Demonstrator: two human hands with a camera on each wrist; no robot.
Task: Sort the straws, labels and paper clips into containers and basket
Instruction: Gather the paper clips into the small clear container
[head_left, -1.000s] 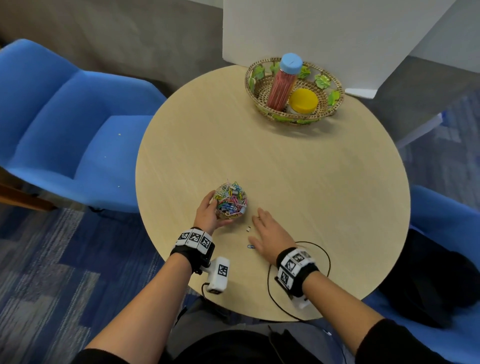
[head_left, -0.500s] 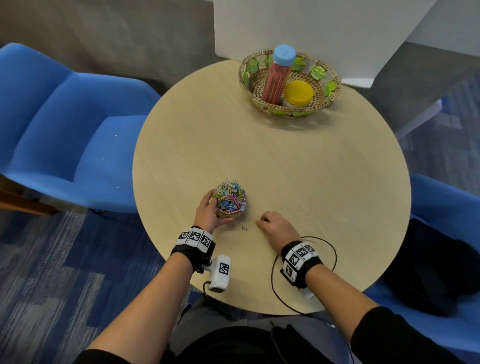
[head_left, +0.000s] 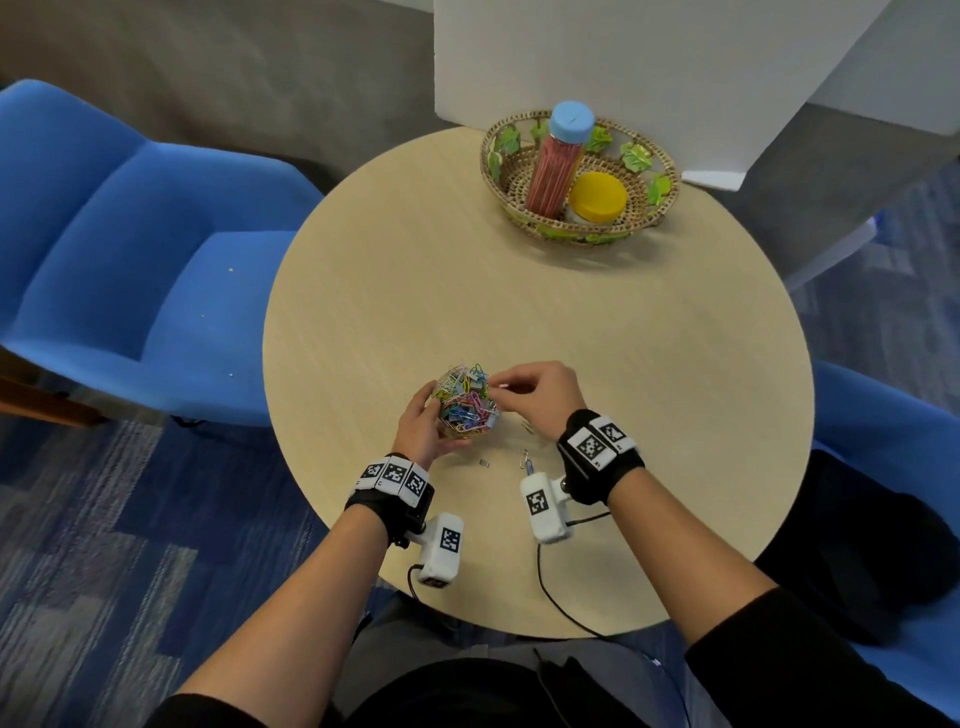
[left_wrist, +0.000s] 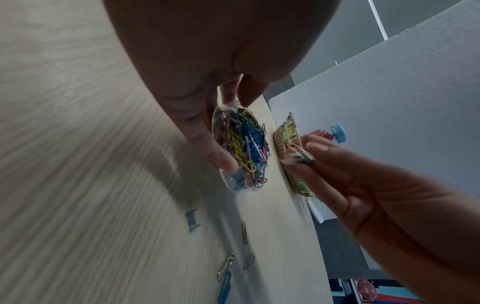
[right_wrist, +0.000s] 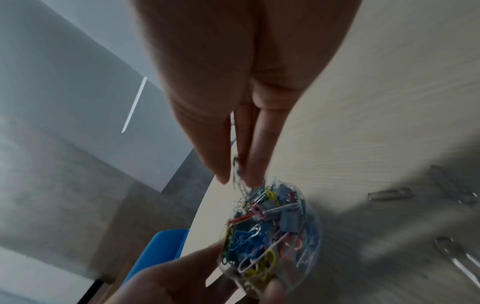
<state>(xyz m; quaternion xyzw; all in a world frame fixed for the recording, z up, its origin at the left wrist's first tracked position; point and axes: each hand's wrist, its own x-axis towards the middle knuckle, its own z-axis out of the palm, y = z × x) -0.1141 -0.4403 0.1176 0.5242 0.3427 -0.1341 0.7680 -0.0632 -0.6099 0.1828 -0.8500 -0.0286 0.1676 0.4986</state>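
A clear round container (head_left: 465, 402) heaped with coloured paper clips (right_wrist: 262, 232) stands on the round table near me. My left hand (head_left: 423, 423) grips its left side, thumb and fingers curled round the wall (left_wrist: 221, 144). My right hand (head_left: 530, 389) hovers just above its rim, thumb and fingers pinching a few silver paper clips (right_wrist: 237, 174) over the heap. Several loose paper clips (head_left: 525, 460) (left_wrist: 244, 232) and a small binder clip (left_wrist: 192, 221) lie on the table just below the container.
A woven basket (head_left: 660, 208) at the table's far side holds a tall jar of red straws with a blue lid (head_left: 558, 156) and a jar with a yellow lid (head_left: 597, 200). Blue chairs (head_left: 130, 270) stand left and right. A white board (head_left: 623, 62) rises behind the basket.
My right hand has lifted off the table, where it was closing on loose clips, and now pinches clips above the container. The left hand stays on the container.
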